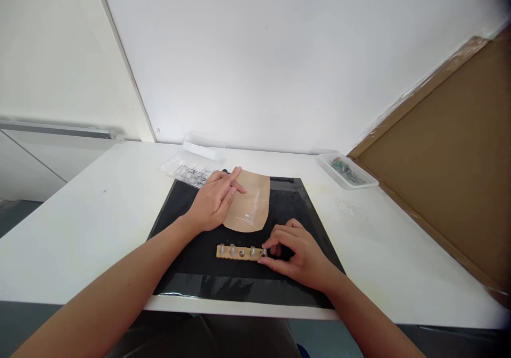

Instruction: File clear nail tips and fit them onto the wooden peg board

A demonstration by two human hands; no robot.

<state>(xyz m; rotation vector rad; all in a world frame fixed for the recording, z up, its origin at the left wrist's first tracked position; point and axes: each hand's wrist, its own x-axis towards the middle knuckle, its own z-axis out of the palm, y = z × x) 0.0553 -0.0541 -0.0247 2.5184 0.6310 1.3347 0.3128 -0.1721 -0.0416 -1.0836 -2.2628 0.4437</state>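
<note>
My left hand (215, 201) lies over the left edge of a tan kraft sheet (251, 201), fingers stretched out and nothing seen in its grasp. The sheet has shiny reflections on its face and rests on a black mat (199, 259). Nearer to me, a narrow tan strip (237, 256) lies crosswise on the mat. Several small clear and metallic pieces stand in a row along it. My right hand (295, 251) has thumb and index finger closed around the strip's right end, at the last small piece (263, 252).
Behind the mat at left are a clear compartment box (191, 175) and a clear plastic lid or tray (203, 148). A white plastic tray (369, 183) with small greenish packets stands at back right, beside a cardboard panel (447, 172). A white wall closes off the table's back.
</note>
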